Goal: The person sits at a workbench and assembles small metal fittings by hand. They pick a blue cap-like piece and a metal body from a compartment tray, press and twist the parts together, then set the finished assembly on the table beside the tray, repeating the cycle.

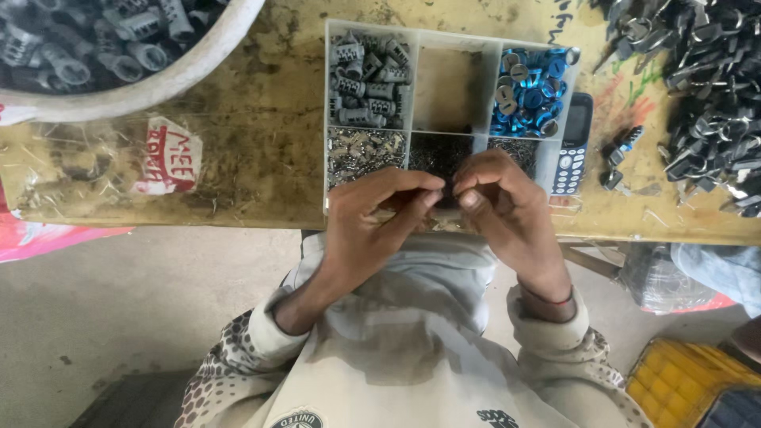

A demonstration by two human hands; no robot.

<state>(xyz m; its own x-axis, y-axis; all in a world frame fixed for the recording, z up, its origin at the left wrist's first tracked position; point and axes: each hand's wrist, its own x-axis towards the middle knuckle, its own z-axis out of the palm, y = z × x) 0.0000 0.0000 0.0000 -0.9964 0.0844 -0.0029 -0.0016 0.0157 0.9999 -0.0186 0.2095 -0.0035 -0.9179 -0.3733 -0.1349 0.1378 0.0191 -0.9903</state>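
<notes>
My left hand and my right hand meet fingertip to fingertip over the near edge of a white compartment tray. A small dark part is pinched between them; it is too small to tell what it is. The tray holds grey metal cylinders at top left, blue round caps at top right, small silver bits at lower left and tiny dark pieces in the lower middle. The top middle compartment is bare.
A worn wooden bench carries a white bowl of grey cylinders at far left, a blue keypad phone beside the tray, and a heap of dark keys at right. A yellow crate stands on the floor lower right.
</notes>
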